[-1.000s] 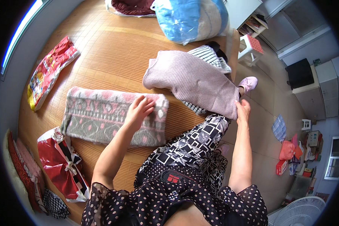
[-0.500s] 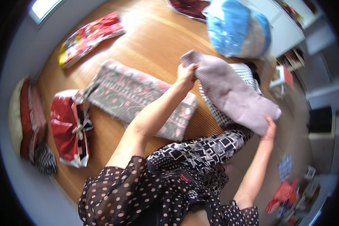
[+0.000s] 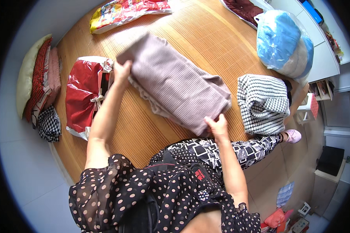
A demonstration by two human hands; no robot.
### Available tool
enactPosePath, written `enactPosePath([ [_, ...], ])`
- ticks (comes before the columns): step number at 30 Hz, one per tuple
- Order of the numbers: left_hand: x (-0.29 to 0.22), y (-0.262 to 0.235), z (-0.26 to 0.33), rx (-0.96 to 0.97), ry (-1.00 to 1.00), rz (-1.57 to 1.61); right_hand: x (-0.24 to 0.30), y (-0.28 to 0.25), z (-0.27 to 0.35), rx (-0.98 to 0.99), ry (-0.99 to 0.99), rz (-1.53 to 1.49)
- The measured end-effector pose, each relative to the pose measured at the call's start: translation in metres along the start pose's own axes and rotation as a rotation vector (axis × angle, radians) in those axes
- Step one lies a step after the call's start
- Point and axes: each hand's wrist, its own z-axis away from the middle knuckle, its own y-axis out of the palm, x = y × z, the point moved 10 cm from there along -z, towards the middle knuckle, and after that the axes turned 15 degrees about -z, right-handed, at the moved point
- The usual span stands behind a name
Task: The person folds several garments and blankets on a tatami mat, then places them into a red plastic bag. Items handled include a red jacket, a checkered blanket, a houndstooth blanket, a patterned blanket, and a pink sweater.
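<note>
A folded mauve ribbed knit garment [image 3: 179,81] lies slanted across the middle of the wooden surface [image 3: 206,46]. My left hand [image 3: 122,72] grips its far left end, which is blurred by motion. At the near right corner, my right hand [image 3: 218,128] pinches the edge between thumb and fingers. Beneath the garment, most of the grey-and-pink patterned cloth is covered; only a paler edge [image 3: 155,106] peeks out along the near side. A folded black-and-white knit piece [image 3: 262,103] sits to the right of my right hand.
A red plastic bag [image 3: 81,95] stands by my left forearm. Stacked cushions [image 3: 37,77] line the left wall. Far off lie a red-and-yellow package [image 3: 130,13] and a maroon bundle [image 3: 247,9]. A clear bag of blue bedding [image 3: 284,44] stands at the far right.
Both hands have carried the mauve garment leftward, from above the black-and-white knit piece onto the grey-and-pink cloth. The black-and-white piece is now uncovered. My view has shifted too.
</note>
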Motion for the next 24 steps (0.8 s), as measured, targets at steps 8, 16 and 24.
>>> enactPosePath([
  [8, 0.121, -0.023, 0.058, -0.209, -0.43, -0.415, -0.007, -0.038, -0.001, -0.112, 0.066, -0.33],
  [16, 0.13, 0.022, 0.007, 0.058, -0.273, 0.172, -0.008, 0.004, -0.007, -0.171, 0.148, -0.414],
  [24, 0.158, 0.075, 0.049, 0.512, -0.814, 0.471, 0.117, 0.037, -0.01, 0.144, -0.008, -0.5],
])
